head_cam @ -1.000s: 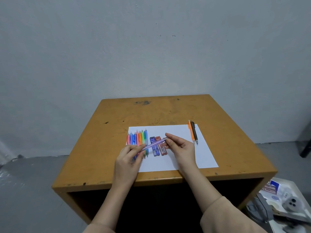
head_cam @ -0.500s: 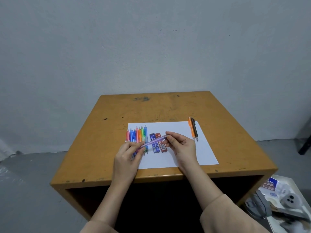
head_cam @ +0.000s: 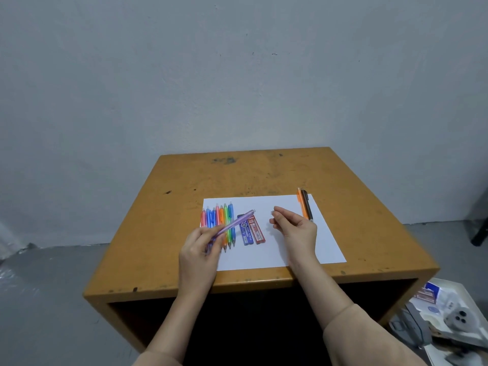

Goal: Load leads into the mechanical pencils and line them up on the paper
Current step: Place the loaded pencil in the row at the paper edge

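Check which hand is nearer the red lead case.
Right. The right hand has its fingertips just right of the red lead case; the left hand, gripping the purple mechanical pencil, sits further left, past the blue lead case.

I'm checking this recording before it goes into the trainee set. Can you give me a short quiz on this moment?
1. True or false: the right hand grips the purple pencil.
2. The blue lead case and the red lead case lie: A) on the paper; B) on bare table; C) in a hand.
3. Fill in: beside the orange pencil, at the paper's right edge, lies a ____ pencil.

Key:
1. False. The left hand holds it, and the right hand is apart from it.
2. A.
3. Black: the black pencil.
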Available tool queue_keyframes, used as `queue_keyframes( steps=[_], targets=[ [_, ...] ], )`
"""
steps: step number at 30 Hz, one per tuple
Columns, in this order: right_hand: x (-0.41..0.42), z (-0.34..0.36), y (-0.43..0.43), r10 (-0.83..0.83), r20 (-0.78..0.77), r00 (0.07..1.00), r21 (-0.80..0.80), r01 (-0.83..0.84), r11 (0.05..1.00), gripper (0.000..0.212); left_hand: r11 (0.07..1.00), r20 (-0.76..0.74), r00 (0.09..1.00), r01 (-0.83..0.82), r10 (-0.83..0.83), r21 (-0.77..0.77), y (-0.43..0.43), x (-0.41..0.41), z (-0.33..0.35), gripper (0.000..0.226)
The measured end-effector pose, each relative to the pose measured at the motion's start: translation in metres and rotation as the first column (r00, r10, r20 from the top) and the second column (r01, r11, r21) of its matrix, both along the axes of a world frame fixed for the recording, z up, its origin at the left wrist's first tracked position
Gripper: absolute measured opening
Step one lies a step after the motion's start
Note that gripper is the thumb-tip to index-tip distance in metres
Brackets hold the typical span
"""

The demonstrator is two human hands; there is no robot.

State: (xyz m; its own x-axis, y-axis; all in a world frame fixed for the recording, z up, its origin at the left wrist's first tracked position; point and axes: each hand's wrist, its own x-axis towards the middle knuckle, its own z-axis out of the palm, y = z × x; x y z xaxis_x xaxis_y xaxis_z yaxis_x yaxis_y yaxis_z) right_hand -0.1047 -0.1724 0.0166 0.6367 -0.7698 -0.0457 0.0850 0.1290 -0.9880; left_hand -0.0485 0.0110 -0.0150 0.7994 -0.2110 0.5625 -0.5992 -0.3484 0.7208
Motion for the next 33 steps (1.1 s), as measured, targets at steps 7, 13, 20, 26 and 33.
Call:
queue_keyframes(
  steps=[7,13,20,26,33],
  targets=[
    [0.013,0.009,-0.016,0.045,-0.172,0.984,-0.376,-0.108,0.921,0.02,1.0,-0.007,1.0,-0.019,0.019,0.004,0.0,0.001,0.001,0.027],
    [0.022,0.001,-0.021,0.046,-0.366,0.929,-0.593,-0.271,0.758,0.02,0.999,-0.023,0.999,-0.032,0.032,0.007,0.0,-0.001,0.002,0.029],
    [0.026,-0.006,-0.019,0.024,-0.417,0.909,-0.672,-0.326,0.665,0.022,1.0,-0.025,0.999,-0.027,0.027,0.007,0.0,-0.001,0.003,0.03],
    [0.027,-0.007,-0.019,0.012,-0.458,0.889,-0.693,-0.365,0.621,0.024,1.0,-0.005,1.0,-0.03,0.03,0.007,0.0,0.0,0.003,0.028],
    [0.027,-0.008,-0.018,0.007,-0.462,0.887,-0.707,-0.373,0.6,0.028,0.999,-0.019,0.999,-0.033,0.033,0.003,0.0,-0.001,0.002,0.028]
  ],
)
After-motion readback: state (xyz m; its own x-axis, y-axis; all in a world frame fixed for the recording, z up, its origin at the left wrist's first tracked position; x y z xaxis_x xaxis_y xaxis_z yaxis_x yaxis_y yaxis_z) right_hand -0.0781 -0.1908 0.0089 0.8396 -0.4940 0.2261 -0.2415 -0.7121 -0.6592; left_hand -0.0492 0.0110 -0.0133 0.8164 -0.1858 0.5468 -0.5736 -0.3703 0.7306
